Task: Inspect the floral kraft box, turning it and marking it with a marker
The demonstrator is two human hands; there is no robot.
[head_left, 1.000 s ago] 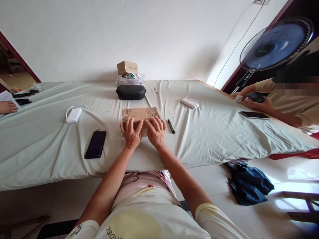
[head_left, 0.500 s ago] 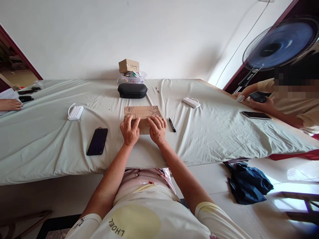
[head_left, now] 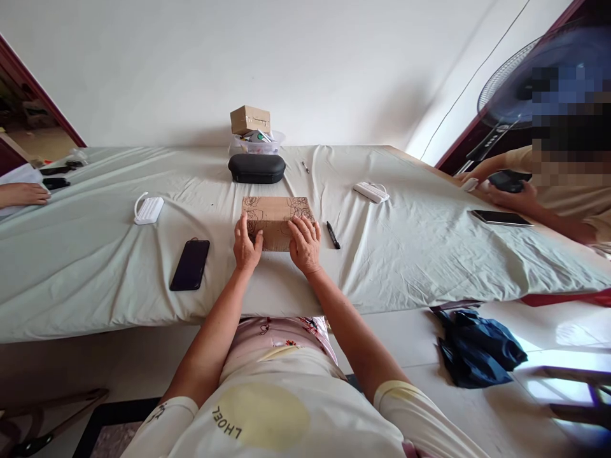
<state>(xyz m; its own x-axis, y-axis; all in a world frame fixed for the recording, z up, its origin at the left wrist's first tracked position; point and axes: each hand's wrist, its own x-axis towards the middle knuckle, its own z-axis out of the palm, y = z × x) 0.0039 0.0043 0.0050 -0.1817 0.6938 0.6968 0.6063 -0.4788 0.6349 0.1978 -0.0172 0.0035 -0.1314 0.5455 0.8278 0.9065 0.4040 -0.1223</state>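
A brown cardboard box [head_left: 277, 208] with dark scribbled loops on its top stands in front of me on the cloth-covered table. My left hand [head_left: 247, 245] grips its left front corner, fingers along the side and thumb against the front face. Over the right front edge, my right hand [head_left: 305, 243] is closed on the box with bent fingers; its thumb is partly hidden. Just right of the box lies a black marker [head_left: 333, 235]. A black smartphone [head_left: 189, 264] rests to the left of my left hand.
Behind the box are a black zip case [head_left: 256, 169], a clear plastic tub [head_left: 258, 147] and a small carton [head_left: 250, 119]. White power banks [head_left: 149, 210] lie on both sides. At right, a person holds a dark object [head_left: 510, 181]; another person's hand [head_left: 23, 194] is at left.
My left hand has shifted from the top front edge to the box's left side, its fingers now along that side. My right hand stays on the right front edge. The view has shifted slightly.
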